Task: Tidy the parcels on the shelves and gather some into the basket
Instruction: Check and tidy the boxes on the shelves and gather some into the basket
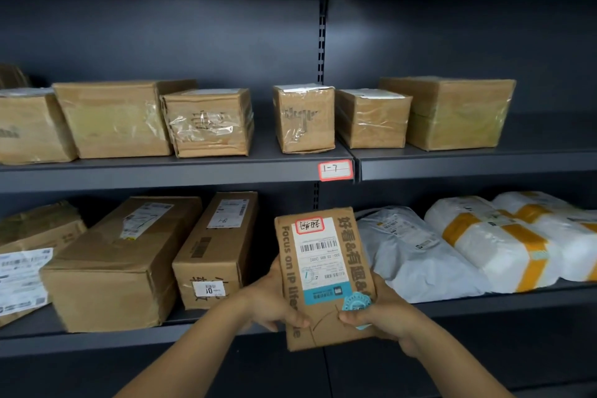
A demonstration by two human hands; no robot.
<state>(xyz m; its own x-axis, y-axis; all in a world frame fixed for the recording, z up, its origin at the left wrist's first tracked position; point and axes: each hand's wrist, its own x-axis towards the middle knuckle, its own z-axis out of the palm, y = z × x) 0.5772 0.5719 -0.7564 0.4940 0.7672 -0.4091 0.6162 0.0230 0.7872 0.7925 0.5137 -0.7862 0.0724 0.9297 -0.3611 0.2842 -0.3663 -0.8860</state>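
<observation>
A flat brown paper parcel (323, 271) with a white shipping label and a teal sticker is held upright in front of the lower shelf (193, 338). My left hand (274, 304) grips its left edge, thumb on the front. My right hand (378, 313) grips its lower right side, thumb over the teal sticker. Cardboard boxes stand on the upper shelf (161, 173). No basket is in view.
On the lower shelf lie a long cardboard box (213, 255), a bigger box (122, 262) to its left, a grey poly bag (410, 252) and white bags with yellow tape (504, 242) to the right. A red-framed tag (335, 170) reads 1-7.
</observation>
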